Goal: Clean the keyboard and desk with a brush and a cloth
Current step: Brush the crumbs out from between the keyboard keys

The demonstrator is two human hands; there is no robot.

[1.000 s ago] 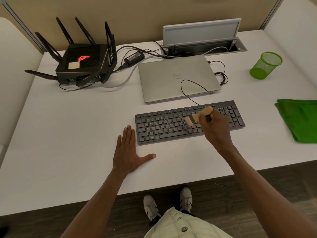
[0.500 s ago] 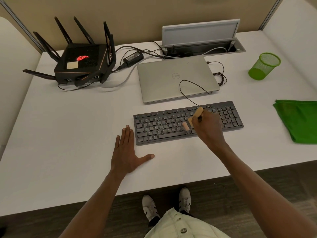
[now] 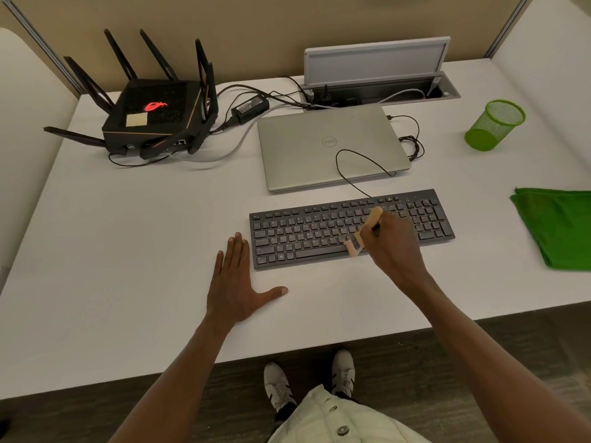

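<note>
Right hand (image 3: pixel 391 243) grips a small brush with a light wooden handle (image 3: pixel 372 219); fingers curled round the handle's middle, handle end sticking up and away past the fingers, pale bristle head (image 3: pixel 352 247) pointing down toward the person. Bristles touch the front row of the flat black keyboard (image 3: pixel 303 235), right of the space bar. The hand covers part of the keyboard's right-centre keys.

Left hand (image 3: pixel 236 282) lies flat on the white worktop (image 3: pixel 128 251), fingers straight and together, thumb spread out to the right. Its fingertips lie just beside the keyboard's left end; whether they touch it, cannot tell. It holds nothing.

Folded green cloth (image 3: pixel 558 227) lies at the right edge of the worktop, well apart from both hands, partly cut off by the picture edge.

Behind the keyboard: closed silver laptop (image 3: pixel 319 148), with the keyboard's thin black cable looped over its lid. Black router with upright antennas (image 3: pixel 153 116) at back left. Green mesh cup (image 3: pixel 494 126) lying tilted at back right. Open cable hatch with raised grey lid (image 3: pixel 377 59) at the back edge.
</note>
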